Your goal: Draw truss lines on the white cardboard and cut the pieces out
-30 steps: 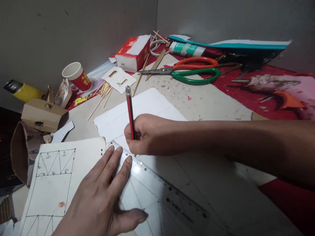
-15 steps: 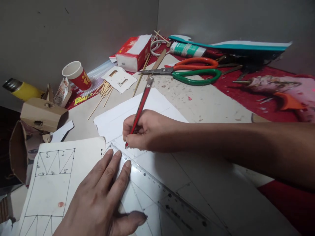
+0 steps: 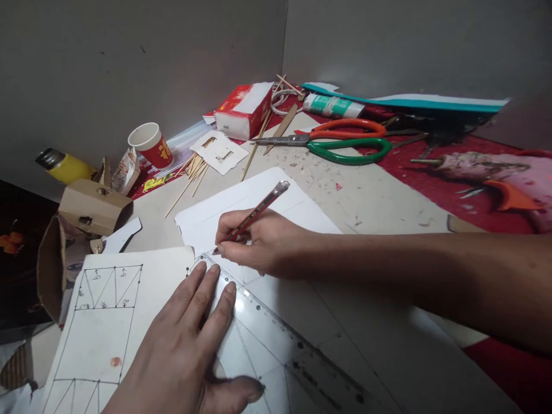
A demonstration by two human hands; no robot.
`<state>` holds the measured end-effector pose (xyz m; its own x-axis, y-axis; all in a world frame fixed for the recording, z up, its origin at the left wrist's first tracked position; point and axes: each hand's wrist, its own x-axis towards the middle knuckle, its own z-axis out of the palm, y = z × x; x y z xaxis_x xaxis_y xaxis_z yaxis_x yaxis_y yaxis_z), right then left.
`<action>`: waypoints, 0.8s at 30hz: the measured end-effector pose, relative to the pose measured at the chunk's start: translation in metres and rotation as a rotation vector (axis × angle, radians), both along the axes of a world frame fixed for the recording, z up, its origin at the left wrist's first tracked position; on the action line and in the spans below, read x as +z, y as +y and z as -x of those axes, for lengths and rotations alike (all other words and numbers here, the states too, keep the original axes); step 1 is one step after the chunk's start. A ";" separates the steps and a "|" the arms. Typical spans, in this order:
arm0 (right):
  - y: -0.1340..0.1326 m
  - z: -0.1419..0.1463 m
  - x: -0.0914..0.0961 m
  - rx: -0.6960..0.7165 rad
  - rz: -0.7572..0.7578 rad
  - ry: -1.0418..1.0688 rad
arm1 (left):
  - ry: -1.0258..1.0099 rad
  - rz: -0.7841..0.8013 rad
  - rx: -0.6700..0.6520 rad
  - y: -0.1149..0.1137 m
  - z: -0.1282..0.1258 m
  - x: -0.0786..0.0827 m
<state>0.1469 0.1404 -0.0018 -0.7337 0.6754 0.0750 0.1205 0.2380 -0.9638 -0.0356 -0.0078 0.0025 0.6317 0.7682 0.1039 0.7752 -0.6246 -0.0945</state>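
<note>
My right hand [image 3: 259, 241] grips a red and black pencil [image 3: 254, 215], its tip down near the upper left end of a clear ruler [image 3: 276, 322]. Fingers spread, my left hand [image 3: 185, 328] lies flat and presses the ruler onto a white sheet [image 3: 284, 198] marked with ruled pencil lines. The ruler slants from upper left to lower right across those lines. To the left of my left hand lies a paper [image 3: 97, 339] with a drawn, labelled pattern of triangles.
Scissors [image 3: 349, 141] with orange and green handles lie beyond the sheet. Behind are a red tissue pack [image 3: 244, 112], a paper cup [image 3: 150, 146], wooden sticks [image 3: 194, 172] and a yellow bottle [image 3: 69, 167]. A pink glue gun [image 3: 487, 167] is at the right; cardboard pieces [image 3: 95, 204] stand left.
The pencil has tilted over to the right, and its tip has moved up and left to the ruler's end. My left hand still presses the ruler. The whole view has shifted slightly.
</note>
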 end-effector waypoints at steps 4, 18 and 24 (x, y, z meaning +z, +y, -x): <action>0.000 0.001 0.001 0.002 -0.032 -0.017 | -0.013 0.016 0.007 0.001 0.002 -0.001; 0.002 0.000 0.001 0.035 -0.103 -0.055 | -0.032 0.023 0.015 0.003 0.003 -0.002; 0.002 0.000 0.001 0.042 -0.080 -0.058 | -0.047 0.000 0.004 0.005 0.003 -0.001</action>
<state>0.1467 0.1427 -0.0013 -0.7656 0.6377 0.0842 0.1640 0.3201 -0.9331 -0.0383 -0.0031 0.0013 0.6226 0.7710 0.1336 0.7816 -0.6211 -0.0576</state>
